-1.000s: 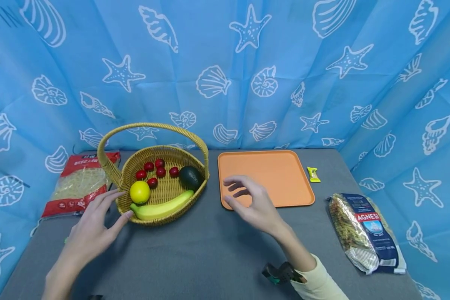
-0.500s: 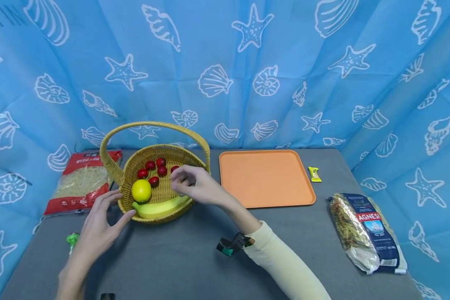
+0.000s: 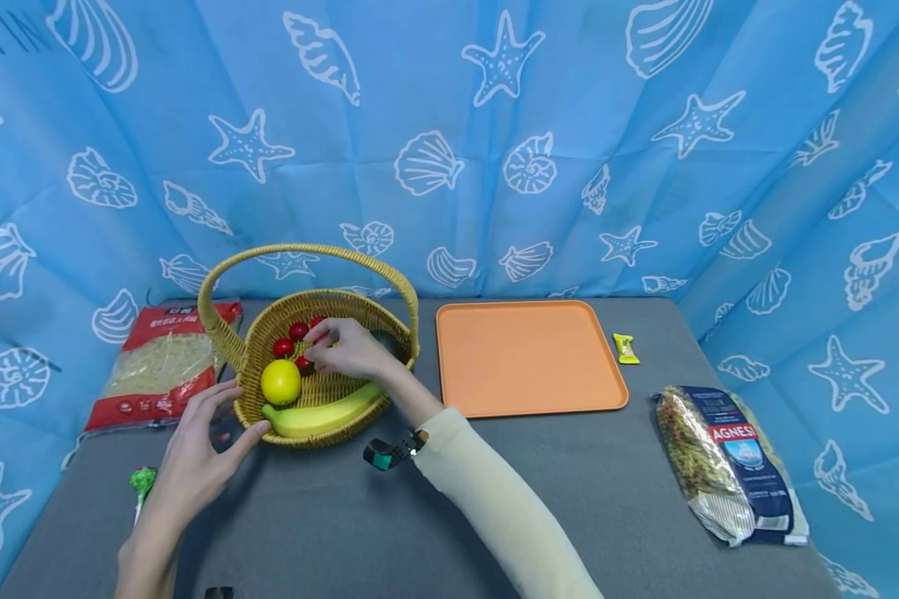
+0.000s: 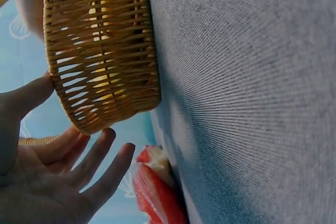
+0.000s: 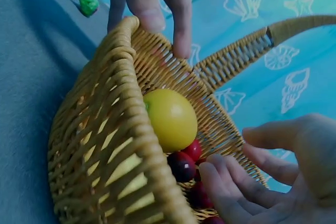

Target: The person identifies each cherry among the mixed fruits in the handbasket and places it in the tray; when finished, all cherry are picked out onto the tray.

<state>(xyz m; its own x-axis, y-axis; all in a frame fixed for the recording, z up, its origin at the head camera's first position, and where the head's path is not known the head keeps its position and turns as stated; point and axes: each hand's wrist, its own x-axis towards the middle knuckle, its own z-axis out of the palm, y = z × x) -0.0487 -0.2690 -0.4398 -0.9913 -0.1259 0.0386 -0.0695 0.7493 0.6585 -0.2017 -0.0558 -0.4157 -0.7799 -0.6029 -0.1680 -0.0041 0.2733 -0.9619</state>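
A grey worktop (image 3: 330, 532) has all the things on it. Close by, next to the left wrist, lies a green lollipop (image 3: 142, 479) with a white stick. A cream sleeve (image 3: 494, 491) covers the right arm, and a black band (image 3: 389, 453) with a green patch is at that wrist.

The left hand (image 3: 198, 453) is open, with its thumb and fingertips touching the rim at the left end of a woven basket (image 3: 307, 443).

Over at the right side is a shiny Agnesi bag (image 3: 734, 466).

Inside the basket, a banana (image 3: 322, 414) lies along the near side. A round yellow fruit (image 3: 280, 382) sits at the left. Just behind it are red cherries (image 3: 282, 348). The right hand (image 3: 350, 348) is over them, its fingers bent but with a gap to the thumb. I can't tell if it touches a cherry. A dark avocado (image 3: 386, 340) peeks out behind that hand.

Right of the basket is an orange tray (image 3: 528, 358), and beside that is a yellow candy (image 3: 626, 349). A red bag (image 3: 161, 362) lies left of the basket. At the back hangs a blue curtain (image 3: 449, 216) with white shells and starfish.
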